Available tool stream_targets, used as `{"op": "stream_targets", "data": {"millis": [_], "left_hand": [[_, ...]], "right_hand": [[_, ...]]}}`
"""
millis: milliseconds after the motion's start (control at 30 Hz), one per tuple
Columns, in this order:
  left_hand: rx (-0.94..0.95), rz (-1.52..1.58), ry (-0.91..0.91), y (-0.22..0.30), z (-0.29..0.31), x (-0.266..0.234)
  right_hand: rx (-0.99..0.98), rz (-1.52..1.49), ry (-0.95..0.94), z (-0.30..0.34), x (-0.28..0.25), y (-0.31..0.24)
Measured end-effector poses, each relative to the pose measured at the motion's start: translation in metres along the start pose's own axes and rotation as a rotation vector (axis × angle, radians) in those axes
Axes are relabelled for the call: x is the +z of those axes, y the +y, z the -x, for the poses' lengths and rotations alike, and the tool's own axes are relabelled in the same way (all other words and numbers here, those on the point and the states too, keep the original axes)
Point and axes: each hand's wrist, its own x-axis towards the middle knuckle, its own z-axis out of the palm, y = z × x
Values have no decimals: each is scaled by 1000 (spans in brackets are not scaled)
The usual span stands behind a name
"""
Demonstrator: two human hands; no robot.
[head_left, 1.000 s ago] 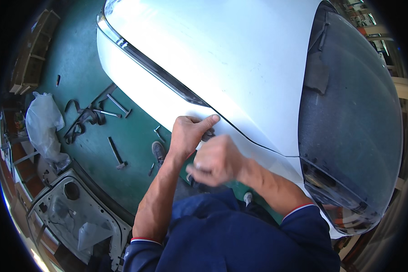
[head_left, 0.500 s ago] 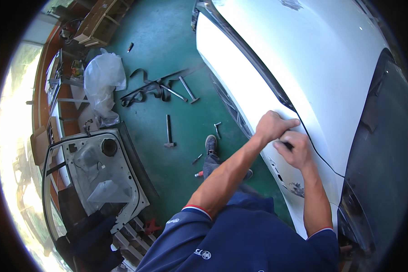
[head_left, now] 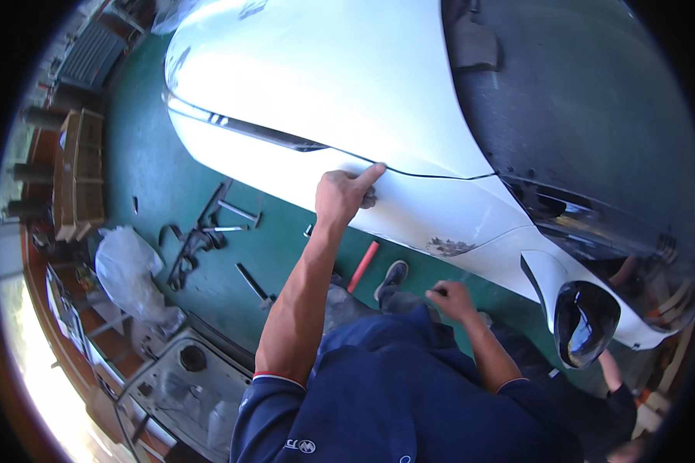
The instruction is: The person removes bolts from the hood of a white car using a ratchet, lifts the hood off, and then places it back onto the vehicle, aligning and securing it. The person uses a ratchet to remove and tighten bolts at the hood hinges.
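My left hand (head_left: 343,199) rests on the white front fender (head_left: 417,204) of a car. One digit stretches along the dark seam (head_left: 432,177) below the hood (head_left: 324,85); the other fingers bend down over the panel. Lower and to the right, apart from the car body, my right hand (head_left: 454,301) is closed. A small dark thing (head_left: 439,292) shows at its fingers, too small to name. A scuffed dark patch (head_left: 449,247) marks the fender's lower part, to the right of my left hand.
A black side mirror (head_left: 587,322) juts out at right. Beside it, a person's arm (head_left: 611,372) and dark clothing show. Hammers (head_left: 252,284), straps (head_left: 189,258) and a red rod (head_left: 363,266) lie on the green floor. A detached door (head_left: 185,393) stands lower left.
My view has turned right along the car. My hands have parted: the left stays at the hood seam, while the right has come off the fender and dropped toward my body.
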Motion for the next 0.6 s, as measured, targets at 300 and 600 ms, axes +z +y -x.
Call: {"op": "stream_targets", "data": {"millis": [300, 600], "left_hand": [[774, -850, 269, -44, 57, 31], [902, -1028, 21, -46, 19, 1]], "right_hand": [[842, -629, 314, 124, 19, 182], [1020, -813, 501, 153, 93, 103]]}}
